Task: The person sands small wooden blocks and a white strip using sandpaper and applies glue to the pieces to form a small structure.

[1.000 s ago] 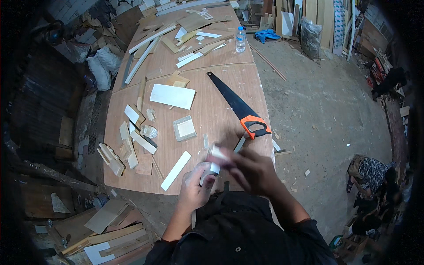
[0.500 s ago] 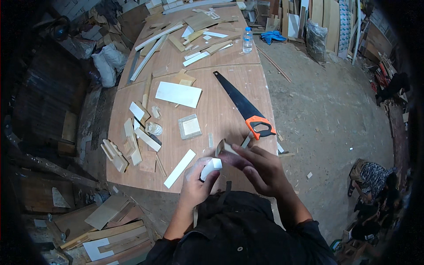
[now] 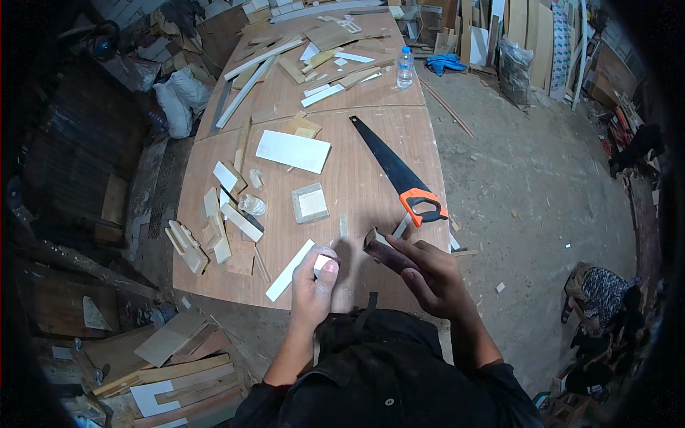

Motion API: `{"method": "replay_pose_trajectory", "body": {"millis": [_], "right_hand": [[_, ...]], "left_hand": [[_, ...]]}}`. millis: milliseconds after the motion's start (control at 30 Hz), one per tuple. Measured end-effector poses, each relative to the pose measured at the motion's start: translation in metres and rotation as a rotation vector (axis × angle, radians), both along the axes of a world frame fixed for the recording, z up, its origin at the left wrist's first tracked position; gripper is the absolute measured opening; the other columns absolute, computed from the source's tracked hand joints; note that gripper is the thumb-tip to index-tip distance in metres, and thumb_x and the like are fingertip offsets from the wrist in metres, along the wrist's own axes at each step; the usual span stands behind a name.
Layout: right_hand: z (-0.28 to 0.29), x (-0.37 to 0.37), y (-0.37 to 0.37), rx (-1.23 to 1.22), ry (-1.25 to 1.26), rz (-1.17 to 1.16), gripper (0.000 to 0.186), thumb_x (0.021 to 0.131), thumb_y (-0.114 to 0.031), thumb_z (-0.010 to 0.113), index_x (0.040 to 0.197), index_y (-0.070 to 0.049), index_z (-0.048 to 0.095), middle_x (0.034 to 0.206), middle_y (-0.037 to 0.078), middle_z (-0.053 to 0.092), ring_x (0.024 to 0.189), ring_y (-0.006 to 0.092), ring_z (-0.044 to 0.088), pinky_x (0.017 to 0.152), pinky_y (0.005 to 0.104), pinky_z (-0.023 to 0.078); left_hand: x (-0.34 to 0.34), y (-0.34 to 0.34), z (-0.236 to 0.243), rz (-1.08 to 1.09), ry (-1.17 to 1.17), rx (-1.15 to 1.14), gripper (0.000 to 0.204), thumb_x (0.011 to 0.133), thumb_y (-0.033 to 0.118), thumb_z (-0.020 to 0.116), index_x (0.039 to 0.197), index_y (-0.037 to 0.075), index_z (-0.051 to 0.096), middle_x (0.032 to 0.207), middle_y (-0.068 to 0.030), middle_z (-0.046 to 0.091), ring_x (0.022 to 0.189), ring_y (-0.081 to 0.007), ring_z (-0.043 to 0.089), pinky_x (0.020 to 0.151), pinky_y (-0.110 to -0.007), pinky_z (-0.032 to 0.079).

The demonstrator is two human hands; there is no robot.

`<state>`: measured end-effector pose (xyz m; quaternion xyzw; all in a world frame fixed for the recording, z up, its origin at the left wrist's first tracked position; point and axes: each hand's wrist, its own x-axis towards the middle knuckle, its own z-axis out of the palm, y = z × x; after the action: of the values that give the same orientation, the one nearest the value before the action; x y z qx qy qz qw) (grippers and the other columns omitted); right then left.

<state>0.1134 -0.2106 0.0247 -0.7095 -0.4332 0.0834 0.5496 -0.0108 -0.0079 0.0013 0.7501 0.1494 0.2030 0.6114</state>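
Note:
My left hand [image 3: 311, 289], dusted white, is closed round a small white block [image 3: 323, 263], its thumb lying across it. Fingers hide most of the block. In my right hand [image 3: 437, 279] is a sanding block [image 3: 389, 255] wrapped in dark reddish-brown sandpaper, pinched between thumb and fingers. A gap separates the sanding block from the white one. A white strip [image 3: 287, 277] lies on the table beside my left hand. Beyond my hands sits a shallow square box [image 3: 311, 204] with a pale inside.
A handsaw [image 3: 389, 165] with an orange and black handle lies at the table's right edge. Wood offcuts [image 3: 217, 228] and a clear plastic cup [image 3: 252, 205] lie on the left. Farther back are a white board [image 3: 293, 151] and a water bottle [image 3: 405, 68]. Another person [image 3: 603, 292] crouches at far right.
The sanding block has moved away from the white block, slightly right. My left hand has turned and drawn a little left, so the thumb now covers more of the white block.

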Motion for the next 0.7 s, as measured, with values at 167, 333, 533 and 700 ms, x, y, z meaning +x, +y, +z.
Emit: {"method": "replay_pose_trajectory", "body": {"millis": [167, 333, 533, 700], "right_hand": [[-0.006, -0.004, -0.004, 0.026, 0.004, -0.013, 0.042, 0.097, -0.021, 0.058, 0.135, -0.003, 0.058, 0.084, 0.015, 0.063, 0.072, 0.0239, 0.061, 0.066, 0.0351, 0.048], [-0.011, -0.007, -0.009, 0.005, 0.039, -0.019, 0.042, 0.097, -0.022, 0.058, 0.135, -0.004, 0.059, 0.084, 0.015, 0.063, 0.072, 0.0233, 0.061, 0.066, 0.0346, 0.047], [-0.017, -0.008, -0.014, 0.014, 0.055, -0.029, 0.041, 0.097, -0.023, 0.058, 0.134, -0.004, 0.059, 0.084, 0.015, 0.063, 0.072, 0.0234, 0.061, 0.065, 0.0346, 0.047], [-0.011, -0.009, -0.016, 0.001, 0.059, -0.032, 0.041, 0.098, -0.024, 0.057, 0.133, -0.002, 0.059, 0.085, 0.016, 0.064, 0.072, 0.0241, 0.061, 0.066, 0.0352, 0.048]], "left_hand": [[-0.001, 0.003, -0.009, -0.132, -0.148, -0.470, 0.041, 0.095, 0.041, 0.047, 0.086, 0.002, 0.052, 0.080, -0.0083, 0.048, 0.078, -0.0210, 0.048, 0.075, -0.035, 0.041], [0.000, -0.006, -0.004, -0.162, -0.227, -0.800, 0.044, 0.097, 0.042, 0.039, 0.083, 0.002, 0.050, 0.080, -0.0094, 0.049, 0.079, -0.0222, 0.048, 0.077, -0.036, 0.039], [0.003, -0.011, -0.003, -0.193, -0.250, -0.940, 0.044, 0.099, 0.041, 0.037, 0.084, 0.001, 0.049, 0.079, -0.0097, 0.048, 0.077, -0.0209, 0.047, 0.076, -0.036, 0.039], [0.004, -0.011, -0.011, -0.186, -0.183, -0.704, 0.042, 0.095, 0.045, 0.043, 0.081, 0.005, 0.047, 0.079, -0.0071, 0.045, 0.078, -0.0210, 0.045, 0.075, -0.036, 0.038]]}}
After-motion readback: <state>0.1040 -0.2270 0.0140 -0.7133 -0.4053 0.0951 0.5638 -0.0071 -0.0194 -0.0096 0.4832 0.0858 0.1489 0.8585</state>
